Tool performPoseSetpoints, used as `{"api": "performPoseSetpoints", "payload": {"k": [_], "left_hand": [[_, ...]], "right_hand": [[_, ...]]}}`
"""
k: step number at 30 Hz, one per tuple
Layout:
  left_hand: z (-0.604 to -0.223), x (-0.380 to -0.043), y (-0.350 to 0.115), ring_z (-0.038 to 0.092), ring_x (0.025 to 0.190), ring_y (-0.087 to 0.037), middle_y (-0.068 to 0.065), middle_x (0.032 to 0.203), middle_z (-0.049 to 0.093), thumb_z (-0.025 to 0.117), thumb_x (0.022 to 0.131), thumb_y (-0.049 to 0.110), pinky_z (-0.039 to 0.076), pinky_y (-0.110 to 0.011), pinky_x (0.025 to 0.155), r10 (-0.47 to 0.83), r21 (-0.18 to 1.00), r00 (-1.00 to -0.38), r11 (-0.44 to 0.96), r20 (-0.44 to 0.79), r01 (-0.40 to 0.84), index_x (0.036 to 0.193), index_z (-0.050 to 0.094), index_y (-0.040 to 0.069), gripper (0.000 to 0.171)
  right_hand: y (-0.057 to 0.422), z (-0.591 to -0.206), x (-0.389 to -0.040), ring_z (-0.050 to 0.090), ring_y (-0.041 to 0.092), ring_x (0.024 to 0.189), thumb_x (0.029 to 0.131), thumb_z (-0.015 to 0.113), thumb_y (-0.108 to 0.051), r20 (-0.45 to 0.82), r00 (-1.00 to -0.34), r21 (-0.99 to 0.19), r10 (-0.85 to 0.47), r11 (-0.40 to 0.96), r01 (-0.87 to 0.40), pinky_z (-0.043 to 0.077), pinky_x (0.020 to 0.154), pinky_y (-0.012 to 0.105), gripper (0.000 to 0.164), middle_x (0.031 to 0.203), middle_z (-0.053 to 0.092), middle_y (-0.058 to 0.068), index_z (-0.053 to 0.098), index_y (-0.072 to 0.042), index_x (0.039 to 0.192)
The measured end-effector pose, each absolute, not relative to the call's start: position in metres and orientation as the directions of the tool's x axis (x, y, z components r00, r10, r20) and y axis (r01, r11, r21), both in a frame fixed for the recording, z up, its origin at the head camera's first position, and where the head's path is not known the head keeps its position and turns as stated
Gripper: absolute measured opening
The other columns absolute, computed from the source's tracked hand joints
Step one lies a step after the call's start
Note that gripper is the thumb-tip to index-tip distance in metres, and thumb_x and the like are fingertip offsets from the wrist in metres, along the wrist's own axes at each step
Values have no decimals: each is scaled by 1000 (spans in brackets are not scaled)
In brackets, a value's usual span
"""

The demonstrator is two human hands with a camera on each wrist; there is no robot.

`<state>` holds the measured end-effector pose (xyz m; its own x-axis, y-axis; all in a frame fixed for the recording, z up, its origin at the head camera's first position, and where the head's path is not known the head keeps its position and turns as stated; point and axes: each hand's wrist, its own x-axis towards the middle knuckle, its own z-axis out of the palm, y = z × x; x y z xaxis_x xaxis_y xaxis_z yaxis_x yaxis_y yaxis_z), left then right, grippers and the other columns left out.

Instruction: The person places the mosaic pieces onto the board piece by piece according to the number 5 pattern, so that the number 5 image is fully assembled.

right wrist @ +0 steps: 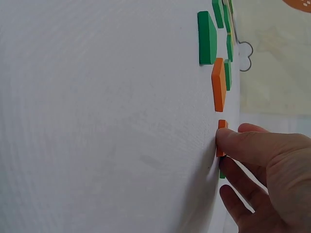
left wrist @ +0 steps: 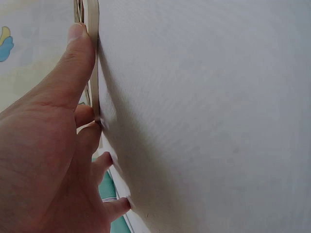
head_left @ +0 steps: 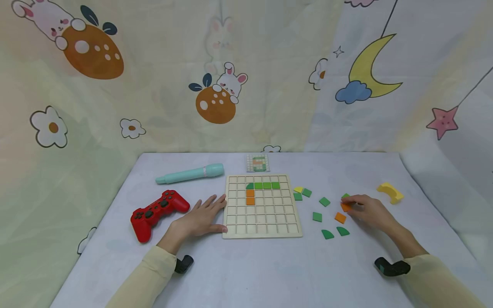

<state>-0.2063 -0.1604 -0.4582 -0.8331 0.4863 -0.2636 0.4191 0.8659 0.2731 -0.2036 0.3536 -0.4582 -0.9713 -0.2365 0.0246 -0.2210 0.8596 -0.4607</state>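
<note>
My left hand (head_left: 203,217) lies with fingers spread at the left edge of a wooden grid board (head_left: 263,235); its thumb touches the rim in the left wrist view. On the board, a dark green quarter-round tile (head_left: 250,186) starts a row of light green square tiles (head_left: 267,185), with orange square tiles (head_left: 250,197) below it. Off to the right, my right hand (head_left: 369,211) pinches an orange square tile (right wrist: 222,124) low over the cloth, thumb on its near side. A green tile (right wrist: 222,171) shows partly behind the fingers.
Loose green tiles (head_left: 317,217), another orange tile (head_left: 340,217) and a yellow tile (head_left: 298,189) lie between board and right hand. A yellow arch block (head_left: 391,192) is farther right. Left are a red game controller (head_left: 155,214) and a teal wand (head_left: 188,174). A pattern card (head_left: 257,163) sits behind.
</note>
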Motion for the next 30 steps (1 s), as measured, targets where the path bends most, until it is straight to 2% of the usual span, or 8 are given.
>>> {"api": "performPoseSetpoints", "payload": {"k": [10, 17, 21, 25, 30], "left_hand": [[-460, -207, -161, 9, 151, -31, 2, 165, 11, 61, 85, 61, 11, -61, 119, 484, 265, -835, 868, -263, 420, 156, 20, 19, 93], [-459, -207, -161, 9, 152, -30, 3, 165, 11, 62, 85, 60, 11, -61, 119, 482, 274, -836, 868, -263, 415, 156, 20, 19, 92], [-458, -206, -161, 9, 152, -30, 2, 165, 11, 62, 85, 60, 11, -61, 119, 480, 278, -835, 869, -268, 410, 156, 21, 19, 92], [-458, -206, -160, 9, 152, -30, 3, 164, 13, 63, 85, 59, 12, -61, 119, 480, 280, -838, 868, -260, 411, 155, 23, 19, 91], [-456, -205, -161, 9, 152, -29, 3, 164, 14, 63, 84, 59, 11, -60, 119, 480, 299, -838, 865, -259, 403, 155, 24, 20, 89]], "right_hand": [[337, -449, -207, 59, 37, 109, 86, 72, -13, 62, -969, -469, -239, 850, -240, 47, 95, 57, 39, 116, 67, 17, 64, -2, 122], [293, -436, -223, 59, 34, 108, 89, 69, -13, 30, -964, -466, -266, 849, -249, 47, 97, 57, 38, 118, 66, 16, 63, -4, 126], [261, -431, -235, 61, 31, 104, 87, 70, -10, 62, -943, -475, -328, 821, -317, 48, 96, 55, 38, 117, 67, 14, 64, -4, 125], [227, -432, -244, 63, 27, 98, 85, 72, -9, 98, -904, -484, -416, 774, -409, 52, 89, 48, 38, 112, 69, 11, 66, -3, 122], [180, -440, -250, 62, 21, 95, 83, 75, -12, 58, -870, -505, -489, 738, -448, 52, 80, 36, 39, 107, 70, 6, 67, -4, 121]]}}
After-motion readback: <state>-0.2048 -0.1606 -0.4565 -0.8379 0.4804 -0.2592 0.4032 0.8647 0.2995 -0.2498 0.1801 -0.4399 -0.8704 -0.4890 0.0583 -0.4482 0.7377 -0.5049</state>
